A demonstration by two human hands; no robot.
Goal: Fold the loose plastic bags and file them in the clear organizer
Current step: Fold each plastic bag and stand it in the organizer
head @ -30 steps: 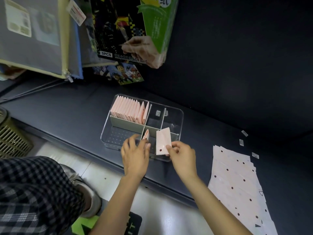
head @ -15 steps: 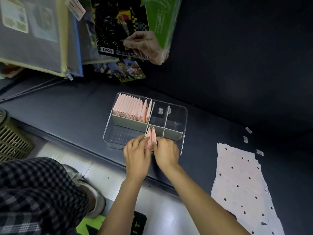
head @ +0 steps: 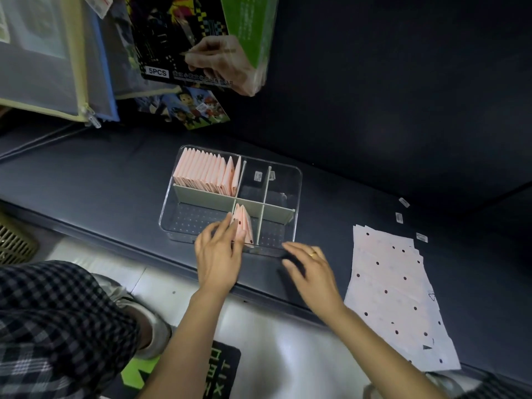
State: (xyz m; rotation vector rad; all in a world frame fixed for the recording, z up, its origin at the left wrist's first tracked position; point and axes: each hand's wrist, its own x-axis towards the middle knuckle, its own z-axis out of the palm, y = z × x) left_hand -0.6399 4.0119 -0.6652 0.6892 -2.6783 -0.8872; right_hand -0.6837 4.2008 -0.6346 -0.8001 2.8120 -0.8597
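Note:
The clear organizer (head: 296, 182) sits on the dark shelf, split by pale dividers. Its far-left compartment holds a row of several folded pink bags (head: 207, 171). In the near middle compartment two or three folded pink bags (head: 244, 226) stand on edge. My left hand (head: 217, 254) has its straight fingers against their left side, propping them. My right hand (head: 312, 272) hovers empty over the shelf just right of the organizer's near corner, fingers relaxed, a ring on one. A stack of loose flat dotted bags (head: 394, 295) lies to the right.
Three small white labels (head: 399, 218) lie on the shelf beyond the flat stack. Hanging packaged goods (head: 184, 41) and zip pouches (head: 57, 61) overhang the shelf at upper left. A woven basket (head: 14, 243) stands at the left edge. My checked-trousered leg (head: 57, 326) is bottom left.
My right hand put the folded bag into the near middle compartment beside the one there, let go and drew back to the right. My left hand stayed against the filed bags.

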